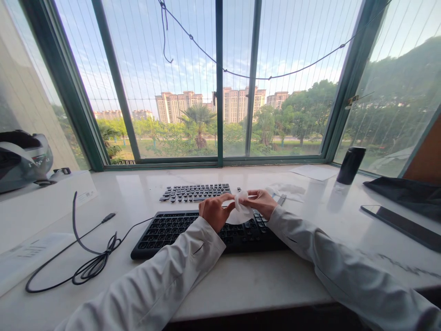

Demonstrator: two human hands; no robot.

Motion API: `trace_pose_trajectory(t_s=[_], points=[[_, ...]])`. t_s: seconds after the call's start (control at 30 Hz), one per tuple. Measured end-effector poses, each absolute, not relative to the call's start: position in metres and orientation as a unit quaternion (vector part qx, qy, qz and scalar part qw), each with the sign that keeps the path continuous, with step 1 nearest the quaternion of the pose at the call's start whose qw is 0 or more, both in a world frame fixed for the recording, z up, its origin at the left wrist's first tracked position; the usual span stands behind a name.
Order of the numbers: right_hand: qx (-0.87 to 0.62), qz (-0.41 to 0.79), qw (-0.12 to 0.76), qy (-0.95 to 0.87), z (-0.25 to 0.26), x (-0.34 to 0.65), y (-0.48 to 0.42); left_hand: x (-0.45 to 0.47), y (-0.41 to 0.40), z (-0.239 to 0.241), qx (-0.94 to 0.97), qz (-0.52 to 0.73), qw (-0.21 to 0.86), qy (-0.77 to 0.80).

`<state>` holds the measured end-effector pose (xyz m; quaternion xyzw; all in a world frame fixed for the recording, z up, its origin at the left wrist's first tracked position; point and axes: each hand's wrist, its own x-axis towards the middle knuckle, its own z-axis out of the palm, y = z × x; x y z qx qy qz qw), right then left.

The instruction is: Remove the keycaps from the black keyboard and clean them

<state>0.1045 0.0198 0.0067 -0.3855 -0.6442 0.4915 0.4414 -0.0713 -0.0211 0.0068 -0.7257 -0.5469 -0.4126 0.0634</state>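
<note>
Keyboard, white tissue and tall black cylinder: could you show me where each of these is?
Keyboard (165,232): head view, on the key rows towards its left end.
White tissue (241,215): head view, on its lower, hanging part.
Black cylinder (350,166): head view, on the middle of its side.

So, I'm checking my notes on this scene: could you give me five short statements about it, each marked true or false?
1. The left hand and right hand hold a white tissue. True.
2. Loose keys lie between the keyboard and the window. True.
3. The keyboard stands on edge. False: it lies flat on the table.
4. A coiled cable lies left of the keyboard. True.
5. The loose keys are heaped up. False: they are spread in rows.
</note>
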Motion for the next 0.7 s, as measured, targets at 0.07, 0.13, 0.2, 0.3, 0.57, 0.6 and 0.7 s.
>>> trace_pose_trajectory(t_s=[0.07,0.13,0.2,0.3,0.57,0.6,0.7], points=[[-0.397,0.488,0.423,-0.652,0.0085,0.1066,0.0197,-0.0709,-0.0224,0.0070,-0.731,-0.415,0.055,-0.539],[-0.407,0.473,0.421,-0.659,0.0098,0.1084,0.0207,-0.0702,-0.0236,0.0076,-0.730,-0.421,0.046,-0.537],[-0.415,0.446,0.435,-0.663,0.0100,0.1094,0.0224,-0.0693,-0.0242,0.0082,-0.724,-0.429,0.034,-0.539],[-0.412,0.413,0.455,-0.673,0.0092,0.1093,0.0242,-0.0686,-0.0233,0.0086,-0.720,-0.440,0.008,-0.537],[-0.370,0.404,0.450,-0.705,0.0103,0.1058,0.0204,-0.0694,-0.0179,0.0063,-0.715,-0.464,-0.052,-0.521],[-0.371,0.391,0.456,-0.709,0.0105,0.1051,0.0197,-0.0690,-0.0182,0.0060,-0.717,-0.464,-0.051,-0.519],[-0.380,0.352,0.473,-0.713,0.0106,0.1027,0.0179,-0.0670,-0.0199,0.0050,-0.723,-0.458,-0.042,-0.515]])
